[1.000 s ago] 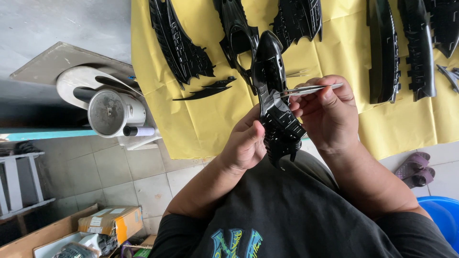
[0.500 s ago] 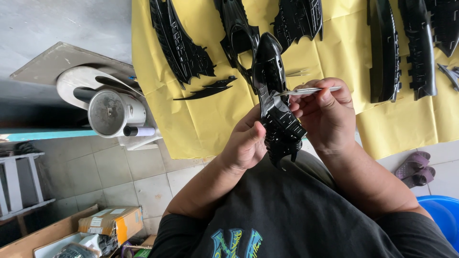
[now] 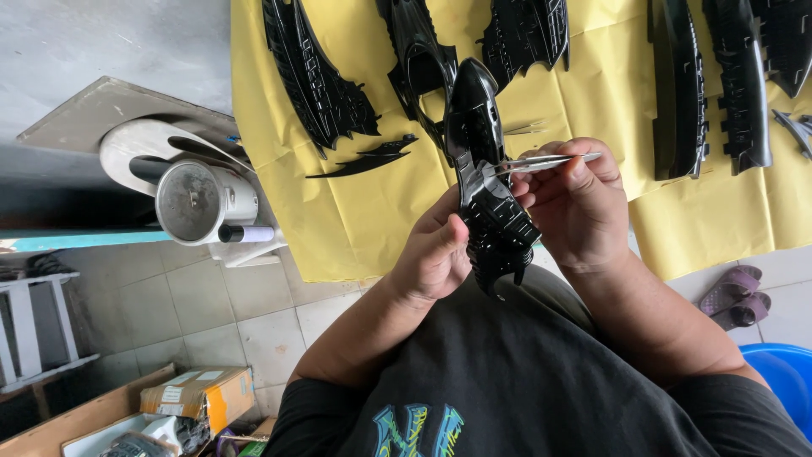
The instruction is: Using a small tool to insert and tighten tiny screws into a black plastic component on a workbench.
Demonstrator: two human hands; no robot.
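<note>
My left hand [image 3: 436,254] grips the ribbed lower end of a long glossy black plastic model part [image 3: 482,161] held upright in front of my chest. My right hand [image 3: 575,203] pinches metal tweezers [image 3: 541,162], whose tips touch the part's middle from the right. Several more black model parts lie on the yellow sheet [image 3: 338,211] beyond: a long finned piece [image 3: 317,80], a thin curved blade [image 3: 364,161] and an oval-holed piece [image 3: 419,63].
More black parts [image 3: 710,85] lie on the yellow sheet at the right. A metal can [image 3: 199,201] and a black marker [image 3: 245,233] sit left of it. Cardboard boxes [image 3: 199,393], purple sandals [image 3: 740,296] and a blue tub [image 3: 782,381] are on the tiled floor.
The tweezers' tips have shifted slightly along the black part. Both hands stay in nearly the same place.
</note>
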